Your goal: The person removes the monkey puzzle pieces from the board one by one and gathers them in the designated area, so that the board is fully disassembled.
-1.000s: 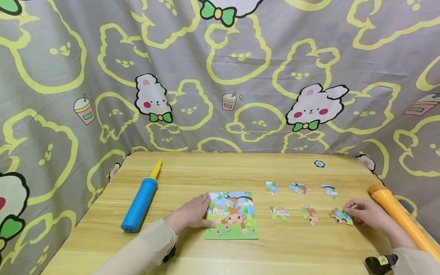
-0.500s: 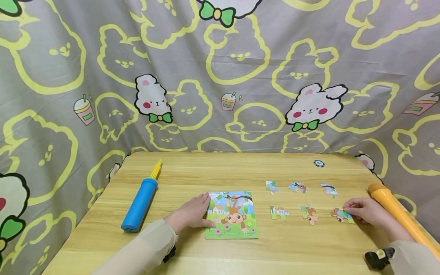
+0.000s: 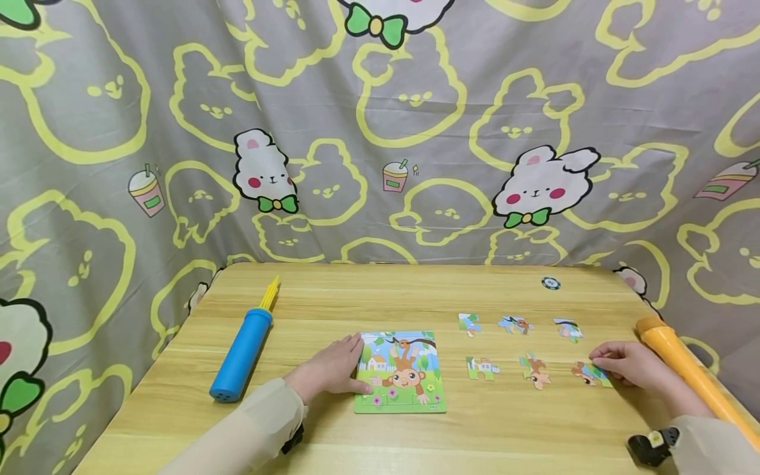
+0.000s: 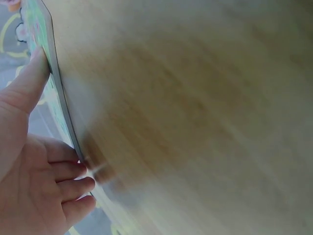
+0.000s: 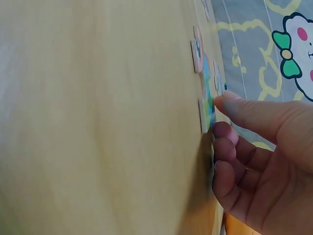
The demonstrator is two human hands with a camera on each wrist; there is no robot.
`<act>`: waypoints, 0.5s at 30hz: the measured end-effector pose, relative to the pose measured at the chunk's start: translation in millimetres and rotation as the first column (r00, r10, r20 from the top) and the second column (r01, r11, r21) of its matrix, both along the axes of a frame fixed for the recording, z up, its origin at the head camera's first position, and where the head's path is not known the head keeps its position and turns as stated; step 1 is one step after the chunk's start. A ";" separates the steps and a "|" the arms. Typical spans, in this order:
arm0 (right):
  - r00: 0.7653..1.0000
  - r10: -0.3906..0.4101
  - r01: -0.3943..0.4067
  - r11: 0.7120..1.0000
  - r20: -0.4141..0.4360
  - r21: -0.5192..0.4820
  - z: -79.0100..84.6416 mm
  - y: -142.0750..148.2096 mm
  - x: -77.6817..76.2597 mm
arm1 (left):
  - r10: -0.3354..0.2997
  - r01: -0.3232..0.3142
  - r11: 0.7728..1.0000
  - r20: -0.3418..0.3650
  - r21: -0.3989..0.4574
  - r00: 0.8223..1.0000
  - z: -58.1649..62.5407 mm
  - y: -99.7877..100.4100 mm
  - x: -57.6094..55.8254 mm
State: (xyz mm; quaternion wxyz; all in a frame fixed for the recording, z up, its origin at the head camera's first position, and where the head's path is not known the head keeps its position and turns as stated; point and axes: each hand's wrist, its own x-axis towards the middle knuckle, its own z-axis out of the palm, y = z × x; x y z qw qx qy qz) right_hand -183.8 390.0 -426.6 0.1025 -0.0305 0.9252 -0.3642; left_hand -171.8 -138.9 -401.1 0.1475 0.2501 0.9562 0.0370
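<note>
Thumb (image 4: 32, 81) of left hand (image 3: 331, 369) atop puzzle board (image 3: 410, 379), fingers (image 4: 74, 188) loosely extended along edge; well apart, right hand (image 3: 634, 367) pinching puzzle piece (image 3: 590, 375). Blue pump (image 3: 242, 354) in head view only.

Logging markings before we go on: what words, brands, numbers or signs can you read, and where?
None reads clearly.
Round chip: central marking, too small to read.
Monkey picture board: tiny print at lower right, too small to read.
Black device at the right wrist: pale patch, any text unreadable.
</note>
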 end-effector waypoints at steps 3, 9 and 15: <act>0.999 0.004 -0.003 1.000 -0.035 0.018 4.7 -6.0 -0.2 | -0.001 0.001 1.000 0.000 0.001 1.000 0.4 0.3 0.2; 0.977 0.075 -0.058 0.994 -0.198 0.087 16.3 -30.7 -6.2 | -0.003 0.003 1.000 0.008 0.021 1.000 2.4 -1.2 0.8; 0.952 0.150 -0.132 0.988 -0.267 0.086 30.1 -77.6 -12.3 | 0.006 -0.008 0.999 0.042 0.052 0.999 3.8 -1.7 0.5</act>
